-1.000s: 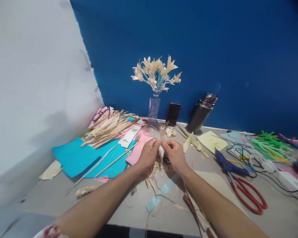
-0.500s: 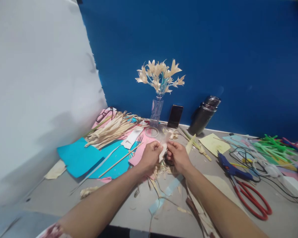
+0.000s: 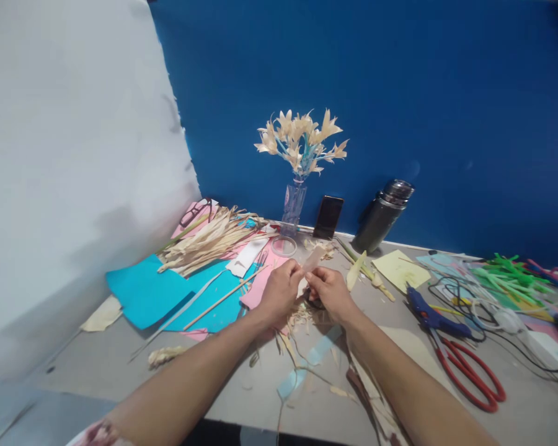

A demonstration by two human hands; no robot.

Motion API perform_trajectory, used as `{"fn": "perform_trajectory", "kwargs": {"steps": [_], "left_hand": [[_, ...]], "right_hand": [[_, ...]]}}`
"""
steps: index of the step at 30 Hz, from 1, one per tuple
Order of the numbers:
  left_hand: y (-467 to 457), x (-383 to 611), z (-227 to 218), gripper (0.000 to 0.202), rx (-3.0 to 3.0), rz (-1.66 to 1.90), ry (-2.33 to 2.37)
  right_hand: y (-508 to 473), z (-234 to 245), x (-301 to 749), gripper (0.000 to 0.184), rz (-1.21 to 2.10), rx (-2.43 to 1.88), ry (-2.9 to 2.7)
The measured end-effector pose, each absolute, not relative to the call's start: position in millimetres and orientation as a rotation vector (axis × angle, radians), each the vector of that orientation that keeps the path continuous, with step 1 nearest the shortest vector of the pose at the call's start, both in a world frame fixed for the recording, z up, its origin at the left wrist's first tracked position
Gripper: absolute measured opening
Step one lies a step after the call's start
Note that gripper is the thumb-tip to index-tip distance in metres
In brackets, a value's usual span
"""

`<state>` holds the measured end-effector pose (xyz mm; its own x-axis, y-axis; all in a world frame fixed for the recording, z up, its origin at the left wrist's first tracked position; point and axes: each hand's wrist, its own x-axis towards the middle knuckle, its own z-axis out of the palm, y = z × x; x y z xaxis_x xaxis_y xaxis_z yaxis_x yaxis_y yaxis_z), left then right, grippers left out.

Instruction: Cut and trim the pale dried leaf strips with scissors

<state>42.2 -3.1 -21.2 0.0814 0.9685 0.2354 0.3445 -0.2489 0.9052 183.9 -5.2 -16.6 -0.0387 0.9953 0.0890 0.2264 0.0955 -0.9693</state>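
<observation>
Between my two hands, over the middle of the table, is a pale strip of dried husk (image 3: 313, 257). My left hand (image 3: 283, 286) pinches its near left side, fingers pressed together. My right hand (image 3: 328, 288) grips the strip from the right with thumb and forefinger, close beside the left. The strip's far end sticks up past my fingertips; its lower part is mostly hidden by the hands. Small husk scraps (image 3: 302, 314) lie on the table just below. Behind stands a clear bottle (image 3: 294, 210) with husk flowers (image 3: 302, 136) on blue stems.
Blue sheets (image 3: 149, 288) and a pile of dried husks (image 3: 214, 241) lie left. A phone (image 3: 328, 217) and a dark flask (image 3: 382, 217) stand at the back. On the right are a glue gun (image 3: 434, 314), red-handled scissors (image 3: 474, 375), cords and green pipe cleaners (image 3: 516, 275).
My hands have drawn closer together, and more of the strip's far end shows above the fingers. The right hand has shifted slightly left. Objects on the table stay where they were.
</observation>
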Motion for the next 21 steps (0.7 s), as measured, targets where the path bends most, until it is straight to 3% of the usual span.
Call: {"fn": "perform_trajectory", "kwargs": {"steps": [7,14,21], "left_hand": [[-8,44,-18,0.019,1.793,1.229,1.32],[-7,42,-20,0.017,1.792,1.236,1.312],[2,31,-5,0.018,1.66,1.477,1.287]], "right_hand": [[-14,0,181,0.023,0.831,-1.38,-1.492],[-17,-10,181,0.017,1.343,-1.313,-1.403],[-14,-11,184,0.021,1.477,-1.3,-1.34]]}}
